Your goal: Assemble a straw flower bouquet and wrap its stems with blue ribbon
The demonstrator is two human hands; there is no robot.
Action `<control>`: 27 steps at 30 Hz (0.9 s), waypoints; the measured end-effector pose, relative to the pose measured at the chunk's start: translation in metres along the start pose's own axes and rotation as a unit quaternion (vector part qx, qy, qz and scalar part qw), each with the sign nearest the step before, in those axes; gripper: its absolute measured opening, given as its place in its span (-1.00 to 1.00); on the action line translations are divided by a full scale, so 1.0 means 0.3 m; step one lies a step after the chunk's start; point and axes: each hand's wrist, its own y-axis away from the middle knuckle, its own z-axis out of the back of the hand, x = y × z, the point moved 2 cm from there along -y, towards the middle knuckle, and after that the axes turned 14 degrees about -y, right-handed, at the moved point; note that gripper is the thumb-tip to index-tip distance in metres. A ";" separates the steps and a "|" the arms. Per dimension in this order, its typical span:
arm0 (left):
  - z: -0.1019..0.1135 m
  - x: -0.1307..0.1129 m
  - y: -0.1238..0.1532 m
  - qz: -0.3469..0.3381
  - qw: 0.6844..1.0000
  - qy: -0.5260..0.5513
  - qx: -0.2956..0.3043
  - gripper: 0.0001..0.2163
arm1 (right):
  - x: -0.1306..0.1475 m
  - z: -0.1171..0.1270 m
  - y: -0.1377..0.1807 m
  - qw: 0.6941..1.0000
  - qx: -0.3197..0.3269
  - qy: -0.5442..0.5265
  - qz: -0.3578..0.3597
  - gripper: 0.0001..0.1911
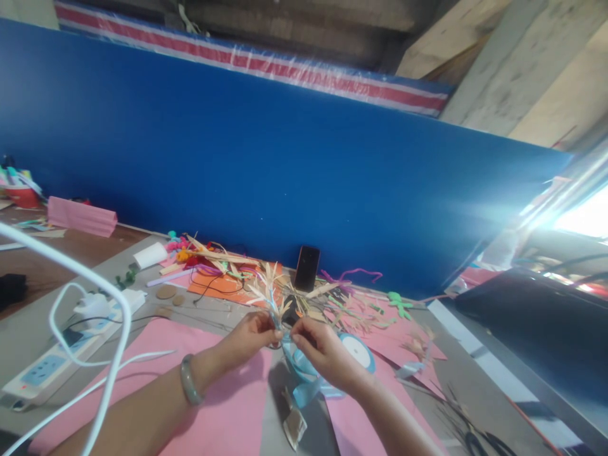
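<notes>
My left hand point(254, 335) and my right hand point(320, 351) meet above the table, both pinched shut on a small bundle of pale paper strips point(270, 288) that fans upward. A light blue ribbon point(304, 380) runs from the bundle under my right hand and hangs down toward the table. Behind my right hand lies a blue ribbon spool point(358, 351). A green bangle point(190, 380) sits on my left wrist.
Pink paper sheets point(228, 405) cover the table, with orange paper and craft scraps point(213, 263) behind. A black phone point(306, 268) leans on the blue wall. A white power strip point(52, 367) and cables lie left. Scissors point(475, 437) lie at lower right.
</notes>
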 end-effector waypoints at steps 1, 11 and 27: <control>-0.001 -0.004 0.001 -0.005 1.000 -0.001 0.003 -0.77 | -0.003 0.001 -0.001 1.000 -0.007 -0.003 0.003 -0.85; -0.002 -0.081 0.023 0.008 0.998 0.002 -0.059 -0.77 | -0.064 -0.073 -0.044 0.986 -0.062 -0.156 -0.017 -0.79; 0.020 -0.053 0.014 0.019 0.994 0.063 -0.088 -0.77 | -0.141 -0.152 -0.088 0.942 -0.116 -0.312 -0.041 -0.57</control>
